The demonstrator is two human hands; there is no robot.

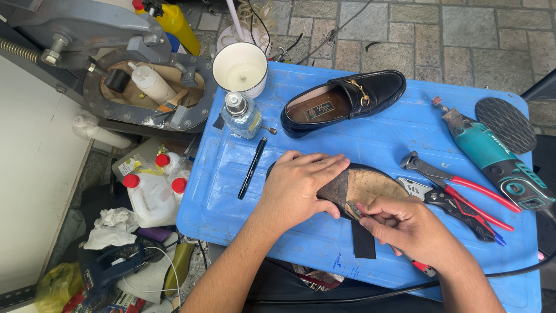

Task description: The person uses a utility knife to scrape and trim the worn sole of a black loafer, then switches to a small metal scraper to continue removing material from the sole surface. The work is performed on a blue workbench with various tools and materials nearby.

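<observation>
An upturned shoe point(362, 185), sole up, was laid near the front of the blue plastic work surface point(243, 203), close to the person so that both hands could reach it. The left hand point(298, 185) was spread flat over the heel end, fingers extended and close together, apparently pressing the shoe down to keep it from sliding. The right hand point(405, 223) was curled at the edge of the worn tan sole, its fingers pinched narrowly on a small metal tool or blade point(354, 210), only partly seen; what kind could not be told. A black strip point(364, 239) hung out from under the shoe toward the table's front edge. The matching black loafer point(343, 101) was set upright farther back, well apart from the work. Red-handled pincers point(457, 182) and a second pair of pliers point(449, 204) were placed just beside the right hand, within easy reach, and a teal power tool point(498, 162) with a black rubber sole piece point(507, 123) was kept at the right end. A black pen point(252, 168), a small glass bottle point(240, 114) and a white cup point(240, 68) were left near the left rear corner.
</observation>
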